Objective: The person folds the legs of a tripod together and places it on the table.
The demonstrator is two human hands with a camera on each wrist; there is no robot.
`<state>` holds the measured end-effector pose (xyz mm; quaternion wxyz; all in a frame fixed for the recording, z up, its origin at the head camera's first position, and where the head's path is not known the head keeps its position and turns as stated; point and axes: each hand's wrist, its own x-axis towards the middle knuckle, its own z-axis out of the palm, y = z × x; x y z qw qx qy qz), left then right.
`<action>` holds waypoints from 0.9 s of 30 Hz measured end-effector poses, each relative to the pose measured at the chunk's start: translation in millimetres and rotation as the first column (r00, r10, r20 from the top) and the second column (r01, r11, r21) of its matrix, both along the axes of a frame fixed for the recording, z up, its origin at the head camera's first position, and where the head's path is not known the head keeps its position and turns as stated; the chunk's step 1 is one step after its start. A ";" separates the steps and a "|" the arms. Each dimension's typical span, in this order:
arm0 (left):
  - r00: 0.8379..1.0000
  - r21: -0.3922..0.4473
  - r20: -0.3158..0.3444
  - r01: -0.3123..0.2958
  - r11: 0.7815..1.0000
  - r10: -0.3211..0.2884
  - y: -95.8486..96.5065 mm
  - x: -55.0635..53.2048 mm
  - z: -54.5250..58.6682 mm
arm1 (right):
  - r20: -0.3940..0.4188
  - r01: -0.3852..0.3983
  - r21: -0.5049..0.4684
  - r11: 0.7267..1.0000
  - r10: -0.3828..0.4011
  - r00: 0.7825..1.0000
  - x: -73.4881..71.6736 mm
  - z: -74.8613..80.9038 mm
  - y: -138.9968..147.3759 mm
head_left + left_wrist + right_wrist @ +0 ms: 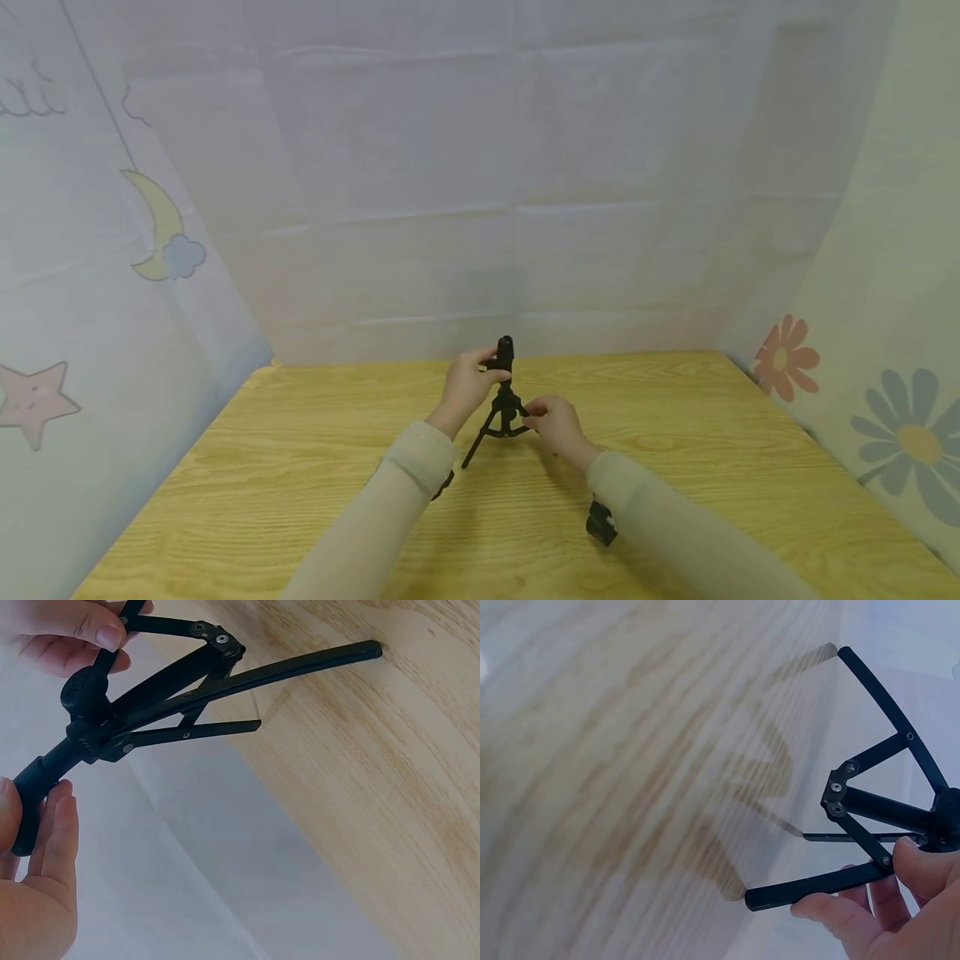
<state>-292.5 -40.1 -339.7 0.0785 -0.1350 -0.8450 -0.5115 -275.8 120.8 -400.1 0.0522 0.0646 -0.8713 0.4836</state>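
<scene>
A small black tripod stands upright on the wooden table with its legs spread and its hinged braces unfolded. My left hand grips the upper column, thumb on one side and fingers on the other. Lower down, my right hand pinches one leg between thumb and fingers, near where the brace joins it. A round black knob sits at the collar above the legs. In the right wrist view, the leg tips meet the tabletop beside their shadows.
The wooden table ends at a pale hanging cloth just behind the tripod. Printed cloths with a moon and flowers flank it. Dark wrist-worn devices show under the left sleeve and beside the right sleeve.
</scene>
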 end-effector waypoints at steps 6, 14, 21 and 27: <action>1.000 0.005 -0.027 0.013 1.000 -0.013 -0.8 0.2 1.4 | -0.014 -0.015 -0.048 0.999 0.014 1.000 0.5 -0.6 -0.4; 1.000 0.021 -0.024 0.012 1.000 -0.011 -1.2 -0.7 2.3 | 0.021 -0.008 -0.089 0.996 0.009 1.000 -2.4 -1.2 -0.7; 1.000 0.008 -0.023 0.010 1.000 -0.010 -0.6 0.3 3.1 | 0.042 0.053 -0.081 0.995 -0.050 0.998 0.0 3.2 -6.1; 1.000 0.009 -0.018 0.012 1.000 -0.012 -2.9 0.3 2.0 | 0.043 0.041 -0.108 0.993 -0.037 0.998 0.1 0.2 -5.5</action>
